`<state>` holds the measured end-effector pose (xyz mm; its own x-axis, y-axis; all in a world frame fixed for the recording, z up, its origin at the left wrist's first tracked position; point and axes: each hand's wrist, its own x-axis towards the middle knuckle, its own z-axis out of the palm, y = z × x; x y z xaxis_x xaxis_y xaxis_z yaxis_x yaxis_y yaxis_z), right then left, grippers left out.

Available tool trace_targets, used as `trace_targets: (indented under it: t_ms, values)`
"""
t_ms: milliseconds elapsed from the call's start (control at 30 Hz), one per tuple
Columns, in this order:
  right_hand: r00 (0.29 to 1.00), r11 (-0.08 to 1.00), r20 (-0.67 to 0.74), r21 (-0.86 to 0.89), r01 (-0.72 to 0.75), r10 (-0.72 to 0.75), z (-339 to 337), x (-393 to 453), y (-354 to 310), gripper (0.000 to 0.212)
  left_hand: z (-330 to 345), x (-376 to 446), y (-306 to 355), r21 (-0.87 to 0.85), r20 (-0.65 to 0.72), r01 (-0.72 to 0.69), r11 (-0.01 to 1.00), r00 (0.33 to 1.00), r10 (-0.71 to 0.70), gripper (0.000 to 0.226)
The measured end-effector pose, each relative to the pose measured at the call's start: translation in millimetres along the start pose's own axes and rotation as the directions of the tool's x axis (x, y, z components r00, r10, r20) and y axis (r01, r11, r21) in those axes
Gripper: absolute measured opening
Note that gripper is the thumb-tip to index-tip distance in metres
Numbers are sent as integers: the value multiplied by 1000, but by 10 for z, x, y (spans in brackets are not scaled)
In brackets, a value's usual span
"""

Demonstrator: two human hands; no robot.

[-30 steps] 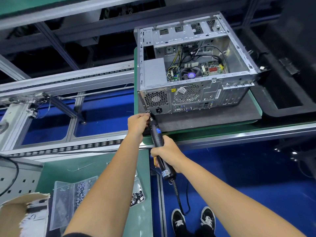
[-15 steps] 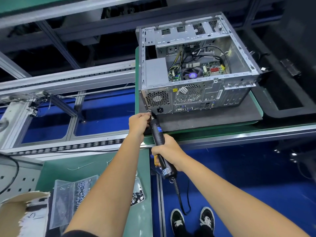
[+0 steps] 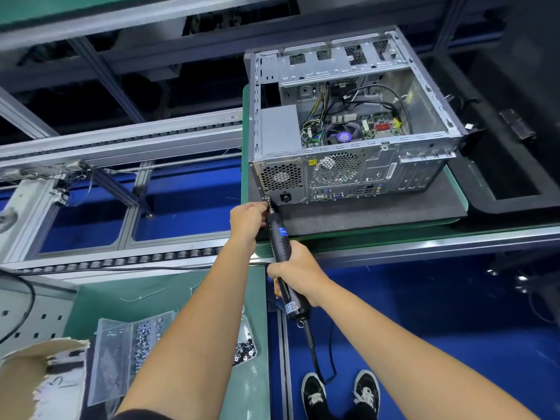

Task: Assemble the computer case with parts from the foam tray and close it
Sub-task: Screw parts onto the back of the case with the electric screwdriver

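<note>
Grey steel computer case [image 3: 348, 122] lies open-side up on our counter's [image 3: 348, 237] dark mat; our right hand [image 3: 298, 272] grips the black electric screwdriver [image 3: 280, 241] while left fingers [image 3: 257, 207] pinch near its bit, steadying it at the case's rear lower-left corner.

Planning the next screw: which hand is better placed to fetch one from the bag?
Left hand: it only steadies the electric screwdriver tip; screw bag lies on its side. Right hand grips the tool.
</note>
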<state>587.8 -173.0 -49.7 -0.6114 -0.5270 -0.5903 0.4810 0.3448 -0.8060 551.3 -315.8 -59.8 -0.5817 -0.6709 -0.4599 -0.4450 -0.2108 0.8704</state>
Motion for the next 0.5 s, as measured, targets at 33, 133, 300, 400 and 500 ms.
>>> trace_targets:
  t_ms: [33, 133, 300, 400, 500]
  values:
    - [1000, 1000, -4, 2, 5, -5, 4, -2, -6, 35, 0, -2, 3, -1, -1, 3, 1000, 1000, -3, 11]
    - [1000, 1000, -13, 8, 11, -11, 16, -13, -16, 31, -4, -15, 16, -21, 0, 20, 1000, 1000, -20, 10]
    - [1000, 1000, -5, -8, 6, -6, -5, -30, -27, 36, 10, -38, 35, -21, -2, 29, 999, 1000, -29, 8]
    - [1000, 1000, 0, -28, -8, 8, -58, -44, -46, 42, 14, -45, 39, -16, -1, 31, 999, 1000, -31, 10]
    - [999, 1000, 24, 8, -31, 30, -106, -78, -59, 45, 41, -50, 24, 3, -3, -2, 1000, 1000, 2, 10]
